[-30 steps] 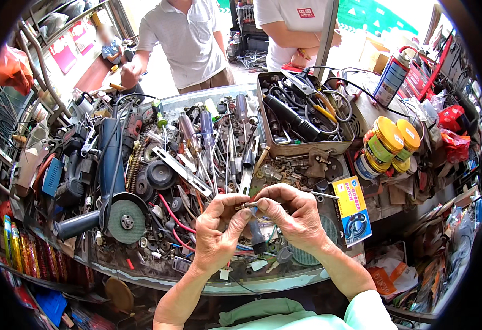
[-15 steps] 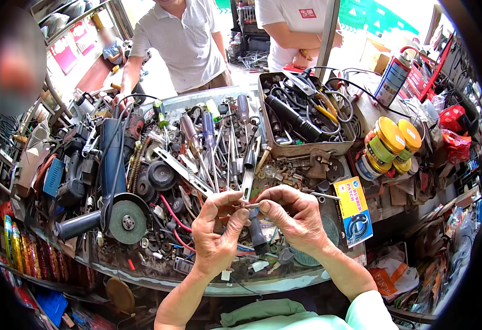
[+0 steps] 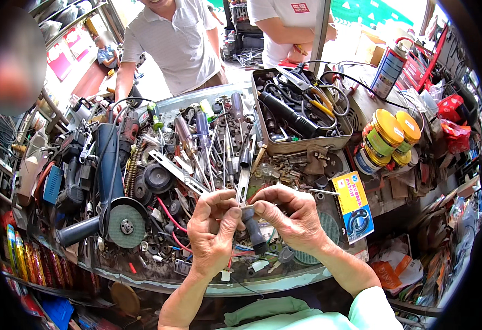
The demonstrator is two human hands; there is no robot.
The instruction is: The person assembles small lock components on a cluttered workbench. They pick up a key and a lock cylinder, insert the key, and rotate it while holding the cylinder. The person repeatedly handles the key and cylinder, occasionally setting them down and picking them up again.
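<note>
A cluttered workbench with tools, tubs and onlookers around it.
At left of the frame lies an angle grinder (image 3: 109, 165) with a green disc (image 3: 124, 226); above centre, screwdrivers (image 3: 203, 125) lie beside a metal tray (image 3: 307, 145) heaped with cables and pliers. At right, yellow-lidded tubs (image 3: 389, 125) stand below a spray can (image 3: 387, 74), near a yellow-and-blue box (image 3: 353, 204). Two people in pale shirts (image 3: 169, 41) stand along the top edge.

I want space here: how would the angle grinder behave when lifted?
The grinder is probably heavy for its size, given its thick body. It may dip at the near end, where the disc and side handle sit.
</note>
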